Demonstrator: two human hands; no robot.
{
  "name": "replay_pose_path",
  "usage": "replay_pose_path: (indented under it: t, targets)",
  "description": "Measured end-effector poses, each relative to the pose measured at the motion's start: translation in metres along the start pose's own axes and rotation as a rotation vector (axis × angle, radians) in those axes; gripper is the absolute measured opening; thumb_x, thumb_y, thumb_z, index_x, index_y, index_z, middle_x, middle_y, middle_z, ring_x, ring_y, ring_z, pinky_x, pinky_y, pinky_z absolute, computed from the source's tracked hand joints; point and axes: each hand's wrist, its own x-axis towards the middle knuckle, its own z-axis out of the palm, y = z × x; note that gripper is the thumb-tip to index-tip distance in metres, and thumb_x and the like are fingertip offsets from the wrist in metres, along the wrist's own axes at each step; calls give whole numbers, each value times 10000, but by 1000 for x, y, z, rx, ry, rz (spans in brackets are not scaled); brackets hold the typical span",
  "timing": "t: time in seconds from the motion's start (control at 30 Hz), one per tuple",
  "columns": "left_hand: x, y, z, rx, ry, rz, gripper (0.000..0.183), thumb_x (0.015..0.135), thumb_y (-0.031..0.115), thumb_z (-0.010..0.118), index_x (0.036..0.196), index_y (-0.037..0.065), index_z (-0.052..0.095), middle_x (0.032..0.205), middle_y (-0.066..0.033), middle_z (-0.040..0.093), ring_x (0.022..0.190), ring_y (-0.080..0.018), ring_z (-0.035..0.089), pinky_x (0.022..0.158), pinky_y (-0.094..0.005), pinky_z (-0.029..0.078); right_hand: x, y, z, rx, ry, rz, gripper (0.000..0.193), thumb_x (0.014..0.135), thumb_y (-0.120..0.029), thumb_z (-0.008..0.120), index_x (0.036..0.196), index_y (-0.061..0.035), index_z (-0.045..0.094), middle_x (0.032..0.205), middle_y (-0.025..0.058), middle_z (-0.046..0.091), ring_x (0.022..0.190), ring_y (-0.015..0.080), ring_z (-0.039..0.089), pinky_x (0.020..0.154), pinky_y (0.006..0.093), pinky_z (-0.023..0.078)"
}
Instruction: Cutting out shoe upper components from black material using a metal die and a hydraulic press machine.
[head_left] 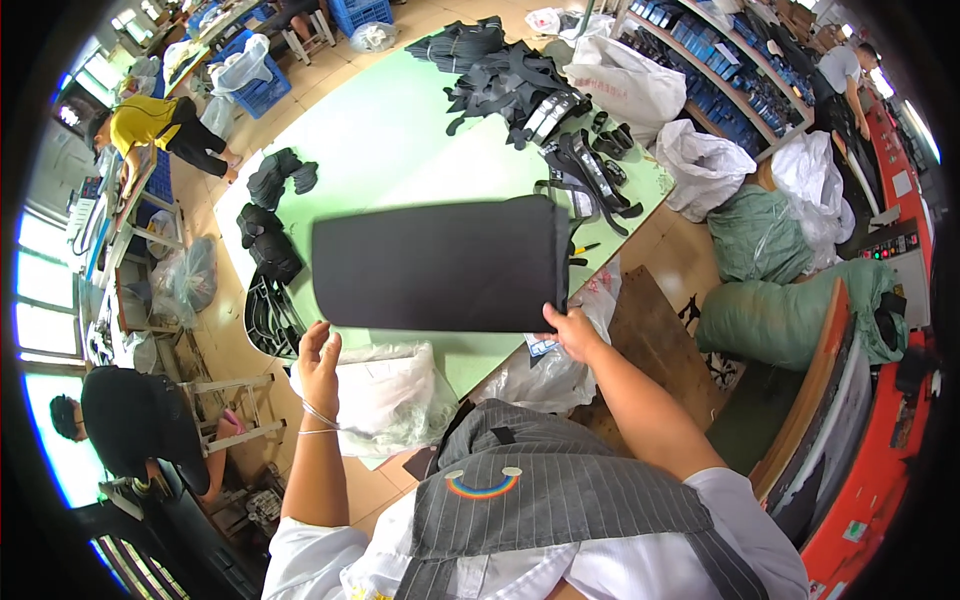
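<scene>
A single fisheye head camera looks from above the green table's [370, 140] near side, close by, facing down across it and reaching well past its far edge.

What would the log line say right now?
Right hand: holding black panel, near-right corner | Left hand: open, by near-left corner, contact unclear | Green table: under panel

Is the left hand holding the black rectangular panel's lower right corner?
No, the right hand holds that corner of the black rectangular panel, while the left hand is near its lower left corner.
</scene>
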Motion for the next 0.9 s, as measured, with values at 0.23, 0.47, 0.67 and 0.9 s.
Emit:
replay_pose_path:
  t: [0.23,0.47,0.67,0.9]
  targets:
    - [6,-75,89,-310,38,-564,487,852,396,666,1201,89,521,1127,-52,547,1002,-199,524,837,-362,416,15,-16,-10,258,207,132,393,926,-346,582,1178,-50,523,1122,96,610,939,247,617,695,434,553]
    - [45,-102,185,-575,-91,-888,999,763,603,674,1473,97,186,1503,-168,233,1351,-345,296,1086,-506,274,26,-28,25,-561,294,25,481,894,-372,607,930,107,589,744,172,642,696,266,663,569,375,558]
    - [53,-113,187,-1041,102,-727,770,796,589,645,1349,102,420,1360,-97,463,1230,-308,456,1036,-517,352,5,-23,47,-1020,-10,-530,571,881,-481,565,835,85,618,753,288,616,748,447,609,674,489,478]
    - [45,-130,189,-1035,221,-854,507,853,407,668,1227,95,525,1234,-75,568,1120,-275,546,948,-456,454,36,-44,48,-1226,178,-342,575,902,-385,555,1195,97,446,843,301,631,822,450,619,723,488,502]
